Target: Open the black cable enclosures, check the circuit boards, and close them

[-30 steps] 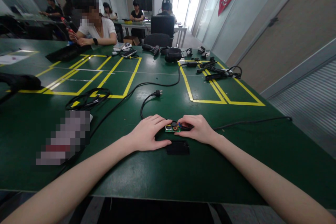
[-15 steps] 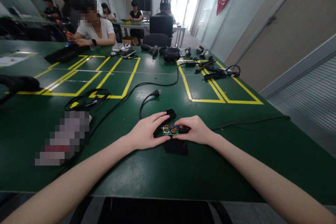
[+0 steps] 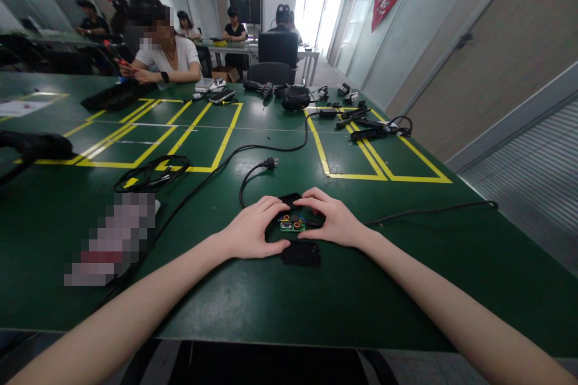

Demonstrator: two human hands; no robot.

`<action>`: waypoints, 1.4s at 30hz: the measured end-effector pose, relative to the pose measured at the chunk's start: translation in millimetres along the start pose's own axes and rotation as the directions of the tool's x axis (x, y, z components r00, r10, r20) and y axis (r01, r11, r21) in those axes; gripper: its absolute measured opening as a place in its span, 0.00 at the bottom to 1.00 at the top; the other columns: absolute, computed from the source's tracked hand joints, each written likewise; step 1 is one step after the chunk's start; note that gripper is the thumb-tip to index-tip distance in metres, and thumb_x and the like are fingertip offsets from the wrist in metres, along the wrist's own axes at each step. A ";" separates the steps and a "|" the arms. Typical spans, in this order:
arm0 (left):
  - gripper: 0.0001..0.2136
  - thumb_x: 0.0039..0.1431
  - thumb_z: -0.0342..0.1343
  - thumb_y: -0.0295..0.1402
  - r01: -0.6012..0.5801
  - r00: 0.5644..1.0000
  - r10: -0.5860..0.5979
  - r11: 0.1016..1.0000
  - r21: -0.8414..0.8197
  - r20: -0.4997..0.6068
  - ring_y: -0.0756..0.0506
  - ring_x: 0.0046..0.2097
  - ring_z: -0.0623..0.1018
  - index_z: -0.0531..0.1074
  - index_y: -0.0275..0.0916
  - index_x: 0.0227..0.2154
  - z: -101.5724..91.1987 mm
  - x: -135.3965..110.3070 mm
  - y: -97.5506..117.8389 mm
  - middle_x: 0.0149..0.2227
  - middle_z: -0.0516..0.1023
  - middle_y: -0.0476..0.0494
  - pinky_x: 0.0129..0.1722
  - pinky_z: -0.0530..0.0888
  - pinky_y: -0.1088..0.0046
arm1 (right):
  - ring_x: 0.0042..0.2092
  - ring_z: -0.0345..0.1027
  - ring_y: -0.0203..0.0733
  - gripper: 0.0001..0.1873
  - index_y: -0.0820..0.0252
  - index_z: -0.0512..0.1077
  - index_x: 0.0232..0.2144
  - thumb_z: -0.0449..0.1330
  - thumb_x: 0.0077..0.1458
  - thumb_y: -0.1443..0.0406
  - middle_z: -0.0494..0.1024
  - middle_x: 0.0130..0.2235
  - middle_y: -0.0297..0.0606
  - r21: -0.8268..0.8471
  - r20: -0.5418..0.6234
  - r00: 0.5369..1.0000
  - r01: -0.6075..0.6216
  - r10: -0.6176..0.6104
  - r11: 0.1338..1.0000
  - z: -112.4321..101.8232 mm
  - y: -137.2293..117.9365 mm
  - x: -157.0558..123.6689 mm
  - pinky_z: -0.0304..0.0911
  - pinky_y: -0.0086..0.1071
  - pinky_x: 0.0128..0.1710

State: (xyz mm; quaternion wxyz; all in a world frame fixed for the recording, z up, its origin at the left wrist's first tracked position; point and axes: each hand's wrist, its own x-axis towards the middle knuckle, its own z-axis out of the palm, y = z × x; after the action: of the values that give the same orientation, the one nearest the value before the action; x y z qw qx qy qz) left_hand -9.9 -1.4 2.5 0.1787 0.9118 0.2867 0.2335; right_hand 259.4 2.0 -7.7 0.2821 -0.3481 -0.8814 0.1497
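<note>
- Right hand (image 3: 335, 219): compared with a half-second ago, its index finger moves off the end of the circuit board (image 3: 292, 225) and up to the upper casing piece (image 3: 293, 197); the fingers go from pinched to spread.
- Left hand (image 3: 253, 227): its thumb drops to the top edge of the lower casing piece (image 3: 301, 254); thumb and index are spread too, curved around the board's left side. Exact contact at the fingertips I cannot tell.
- Board: it lies at the centre of the frame, between the 2 casing pieces and framed by both hands. I judge its grip as loosened and the work as mid-handling, with the casing apart.
- Edges: the table (image 3: 217, 301) ends along the bottom of the frame, under both forearms; its right edge slants down the right side.
- Room: green surface runs widest below the hands. Above left, a plug (image 3: 271, 163) limits movement; at right, a black cord (image 3: 424, 212) reaches toward the table's edge.
</note>
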 end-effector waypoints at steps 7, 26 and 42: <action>0.24 0.56 0.58 0.31 0.031 0.999 -0.032 0.999 -0.006 -0.020 0.36 0.60 0.74 0.68 0.38 0.57 4.8 0.3 -1.8 0.58 0.75 0.34 0.61 0.75 0.52 | 0.57 0.74 0.53 0.26 0.53 0.74 0.59 0.68 0.60 0.55 0.76 0.56 0.48 0.038 0.035 0.997 0.072 -0.074 0.997 0.5 5.6 -1.9 0.72 0.49 0.58; 0.13 0.66 0.56 0.32 0.040 0.994 -0.032 0.996 0.078 -0.103 0.37 0.59 0.75 0.74 0.38 0.52 7.5 2.1 -4.1 0.56 0.76 0.34 0.60 0.76 0.54 | 0.43 0.79 0.46 0.16 0.57 0.80 0.47 0.66 0.55 0.64 0.80 0.48 0.42 0.021 -0.009 0.990 -0.139 0.140 0.990 5.4 -14.7 3.6 0.76 0.38 0.44; 0.09 0.66 0.56 0.28 0.205 0.976 -0.184 0.960 0.192 -0.119 0.40 0.47 0.77 0.74 0.40 0.48 4.9 7.8 -15.3 0.43 0.80 0.42 0.48 0.77 0.60 | 0.49 0.76 0.52 0.17 0.54 0.79 0.50 0.66 0.57 0.65 0.83 0.48 0.43 -0.005 -0.151 0.982 -0.113 0.111 0.994 9.9 6.5 6.6 0.74 0.50 0.51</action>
State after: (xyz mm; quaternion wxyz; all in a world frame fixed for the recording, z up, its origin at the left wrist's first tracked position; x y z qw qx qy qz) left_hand -8.3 14.3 -6.2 0.0922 0.8797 0.4060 0.2297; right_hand 252.9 10.5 -15.9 0.3365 -0.4091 -0.8377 0.1329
